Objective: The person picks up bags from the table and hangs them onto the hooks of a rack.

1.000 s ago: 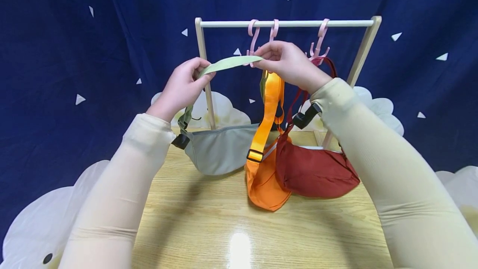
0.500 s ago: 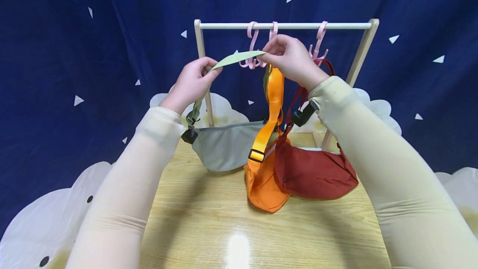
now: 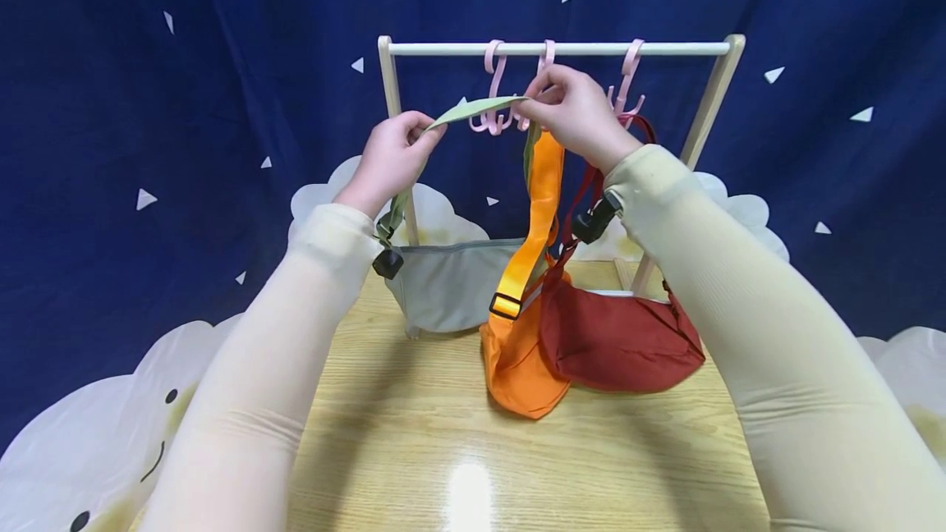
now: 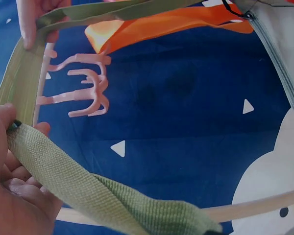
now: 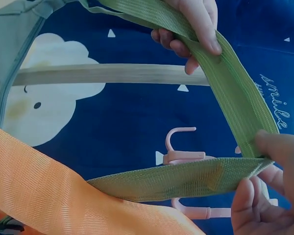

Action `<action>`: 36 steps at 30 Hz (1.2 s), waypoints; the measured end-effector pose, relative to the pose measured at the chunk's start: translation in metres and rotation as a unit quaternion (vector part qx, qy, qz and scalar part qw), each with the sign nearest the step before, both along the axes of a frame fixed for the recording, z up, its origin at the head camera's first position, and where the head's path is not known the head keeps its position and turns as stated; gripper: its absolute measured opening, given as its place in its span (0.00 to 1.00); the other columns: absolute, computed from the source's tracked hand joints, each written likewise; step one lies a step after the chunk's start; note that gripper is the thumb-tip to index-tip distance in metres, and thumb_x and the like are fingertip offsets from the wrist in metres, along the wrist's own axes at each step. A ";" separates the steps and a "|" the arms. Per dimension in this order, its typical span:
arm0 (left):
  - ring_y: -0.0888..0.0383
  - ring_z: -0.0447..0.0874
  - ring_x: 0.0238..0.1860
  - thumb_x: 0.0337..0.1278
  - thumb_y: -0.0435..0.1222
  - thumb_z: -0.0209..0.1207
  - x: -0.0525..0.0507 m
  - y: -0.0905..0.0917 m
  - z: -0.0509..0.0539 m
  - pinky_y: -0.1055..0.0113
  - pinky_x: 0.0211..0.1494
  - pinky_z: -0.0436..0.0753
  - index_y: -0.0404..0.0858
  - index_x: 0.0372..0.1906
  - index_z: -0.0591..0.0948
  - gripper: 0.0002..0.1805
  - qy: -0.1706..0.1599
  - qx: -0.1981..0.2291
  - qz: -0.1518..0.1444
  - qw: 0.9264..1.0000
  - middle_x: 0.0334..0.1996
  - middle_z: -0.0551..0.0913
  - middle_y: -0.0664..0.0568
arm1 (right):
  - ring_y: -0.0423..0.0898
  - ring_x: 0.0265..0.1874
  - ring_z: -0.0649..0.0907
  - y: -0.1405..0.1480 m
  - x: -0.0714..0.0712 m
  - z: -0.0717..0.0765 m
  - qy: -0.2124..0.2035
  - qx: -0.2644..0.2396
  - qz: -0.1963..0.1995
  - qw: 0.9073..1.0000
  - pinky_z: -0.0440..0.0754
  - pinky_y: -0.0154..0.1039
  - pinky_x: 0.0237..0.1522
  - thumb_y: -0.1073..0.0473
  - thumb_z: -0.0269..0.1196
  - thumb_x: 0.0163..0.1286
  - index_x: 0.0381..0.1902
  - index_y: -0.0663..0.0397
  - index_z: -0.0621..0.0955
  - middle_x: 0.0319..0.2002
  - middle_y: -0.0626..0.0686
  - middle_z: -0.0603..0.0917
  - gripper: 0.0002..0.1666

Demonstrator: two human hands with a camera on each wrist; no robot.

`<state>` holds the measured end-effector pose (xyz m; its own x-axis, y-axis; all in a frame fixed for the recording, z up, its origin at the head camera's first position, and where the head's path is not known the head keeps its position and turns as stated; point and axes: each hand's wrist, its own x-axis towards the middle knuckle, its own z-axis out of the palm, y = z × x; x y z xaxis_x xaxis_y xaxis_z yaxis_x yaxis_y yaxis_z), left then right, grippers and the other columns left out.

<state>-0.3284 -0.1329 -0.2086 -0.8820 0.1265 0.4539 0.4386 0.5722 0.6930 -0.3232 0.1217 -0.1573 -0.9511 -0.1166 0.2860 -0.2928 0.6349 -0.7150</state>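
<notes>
In the head view a green webbing strap (image 3: 473, 110) arches between both hands, in front of the rack. My left hand (image 3: 392, 153) pinches its left part between thumb and fingers, and my right hand (image 3: 578, 115) pinches it farther right, higher up, close to the pink hooks. From this strap hangs a grey-green bag (image 3: 461, 286), its right end hidden behind the orange strap (image 3: 545, 179). The left wrist view shows the strap (image 4: 63, 166) twisted below my left hand. In the right wrist view, the strap folds at the right thumb (image 5: 279, 147).
A wooden rack with a white bar (image 3: 591, 48) carries several pink hooks (image 3: 495, 97). An orange bag (image 3: 521, 372) and a dark red bag (image 3: 621, 343) hang on the right, low over the wood-grain table (image 3: 399, 433). Behind is a blue curtain (image 3: 185, 105).
My left hand has moved right and slightly upward, nearer the right hand, and the grey-green bag has shifted right with it. The right hand has risen a little; both keep hold of the strap.
</notes>
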 end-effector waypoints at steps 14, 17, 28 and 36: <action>0.57 0.68 0.30 0.75 0.47 0.57 -0.007 0.017 -0.006 0.69 0.34 0.66 0.35 0.43 0.85 0.19 0.005 0.019 0.040 0.999 0.25 0.70 0.56 | 0.46 0.35 0.79 -0.005 -0.007 -0.007 -0.003 -0.019 -0.044 0.999 0.83 0.34 0.41 0.43 0.66 0.72 0.42 0.42 0.75 0.36 0.48 0.81 0.14; 0.57 0.68 0.30 0.75 0.48 0.57 -0.009 0.020 -0.008 0.69 0.34 0.66 0.34 0.43 0.85 0.20 0.002 0.022 0.043 0.999 0.24 0.69 0.56 | 0.45 0.33 0.78 -0.007 -0.008 -0.008 0.000 -0.016 -0.052 0.999 0.82 0.33 0.38 0.44 0.66 0.73 0.40 0.41 0.75 0.33 0.47 0.80 0.13; 0.57 0.70 0.32 0.76 0.46 0.56 -0.018 0.029 -0.017 0.69 0.35 0.68 0.34 0.45 0.84 0.18 0.000 0.053 0.053 0.997 0.26 0.72 0.56 | 0.44 0.30 0.75 -0.011 -0.014 -0.017 0.022 -0.038 -0.071 0.996 0.79 0.31 0.35 0.47 0.65 0.74 0.39 0.42 0.75 0.30 0.47 0.76 0.11; 0.58 0.71 0.31 0.75 0.47 0.57 -0.021 0.035 -0.019 0.70 0.37 0.69 0.34 0.46 0.85 0.19 -0.004 0.072 0.061 0.996 0.27 0.73 0.57 | 0.43 0.30 0.74 -0.013 -0.019 -0.024 0.041 -0.042 -0.084 0.995 0.77 0.30 0.33 0.48 0.65 0.74 0.38 0.43 0.74 0.31 0.48 0.74 0.11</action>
<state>-0.3490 -0.0980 -0.2278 -0.8906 -0.0479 0.4523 0.3660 0.5149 0.7752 -0.3424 0.1087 -0.1813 -0.9281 0.0691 0.3659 -0.2481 0.6180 -0.7460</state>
